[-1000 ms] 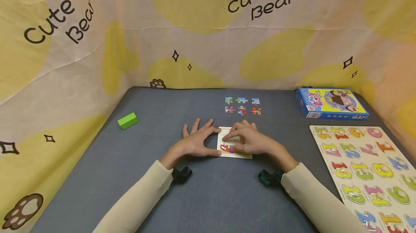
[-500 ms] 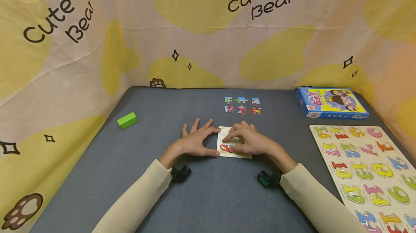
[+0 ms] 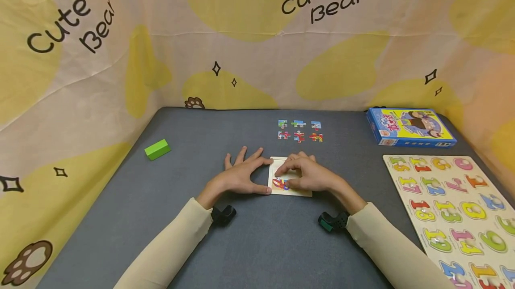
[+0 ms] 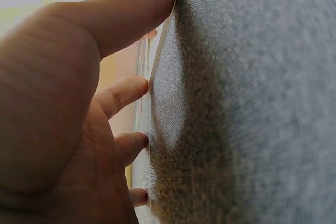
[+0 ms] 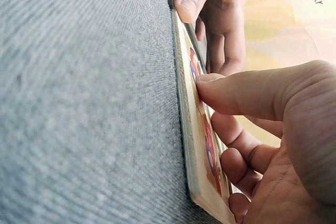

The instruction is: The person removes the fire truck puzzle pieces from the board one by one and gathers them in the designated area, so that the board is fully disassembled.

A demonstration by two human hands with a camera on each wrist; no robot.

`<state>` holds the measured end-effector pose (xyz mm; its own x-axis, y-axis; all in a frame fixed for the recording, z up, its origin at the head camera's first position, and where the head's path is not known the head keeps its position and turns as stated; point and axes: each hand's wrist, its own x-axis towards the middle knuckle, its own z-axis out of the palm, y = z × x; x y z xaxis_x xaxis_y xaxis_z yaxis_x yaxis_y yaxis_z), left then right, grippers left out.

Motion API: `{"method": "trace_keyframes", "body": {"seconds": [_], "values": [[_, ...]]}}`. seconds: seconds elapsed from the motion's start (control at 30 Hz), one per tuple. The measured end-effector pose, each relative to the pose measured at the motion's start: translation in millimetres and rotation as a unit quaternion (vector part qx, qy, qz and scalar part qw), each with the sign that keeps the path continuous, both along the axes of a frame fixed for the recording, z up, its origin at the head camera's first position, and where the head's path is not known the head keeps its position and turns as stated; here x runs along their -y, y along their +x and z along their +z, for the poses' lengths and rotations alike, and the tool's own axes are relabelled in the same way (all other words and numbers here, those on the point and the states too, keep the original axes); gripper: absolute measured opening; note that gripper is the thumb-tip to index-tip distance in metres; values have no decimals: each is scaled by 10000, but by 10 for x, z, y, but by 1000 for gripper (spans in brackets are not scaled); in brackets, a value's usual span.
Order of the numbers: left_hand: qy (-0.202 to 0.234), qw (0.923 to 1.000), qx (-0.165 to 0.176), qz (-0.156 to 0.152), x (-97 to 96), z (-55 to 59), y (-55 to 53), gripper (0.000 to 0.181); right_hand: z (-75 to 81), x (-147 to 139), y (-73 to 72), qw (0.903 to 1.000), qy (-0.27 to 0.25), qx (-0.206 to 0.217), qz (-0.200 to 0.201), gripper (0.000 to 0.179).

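A small cream puzzle board lies on the dark table, with red, blue and yellow jigsaw pieces along its near edge. My left hand steadies the board from the left, thumb and index fingertip against that side, the other fingers spread on the table. Over the board is my right hand. In the right wrist view its thumb presses down at the coloured pieces while the other fingers bend in behind it. I cannot tell whether a piece is pinched between them.
Several jigsaw pieces lie in two rows behind the board. To the left is a green block. A blue and yellow box sits at the back right, with a number board in front of it. A printed cloth rises behind the table.
Both hands stay almost still on the board. The right thumb and fingers shift only very slightly over the coloured pieces.
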<state>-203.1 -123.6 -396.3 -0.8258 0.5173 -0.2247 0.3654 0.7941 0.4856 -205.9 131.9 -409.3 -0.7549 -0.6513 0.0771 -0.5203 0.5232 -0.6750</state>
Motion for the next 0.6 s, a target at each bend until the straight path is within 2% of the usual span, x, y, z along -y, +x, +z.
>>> {"method": "trace_keyframes", "body": {"seconds": [0.6], "values": [[-28, 10000, 15, 30, 1, -5, 2, 80, -1, -5, -9, 9998, -123, 150, 64, 27]]}}
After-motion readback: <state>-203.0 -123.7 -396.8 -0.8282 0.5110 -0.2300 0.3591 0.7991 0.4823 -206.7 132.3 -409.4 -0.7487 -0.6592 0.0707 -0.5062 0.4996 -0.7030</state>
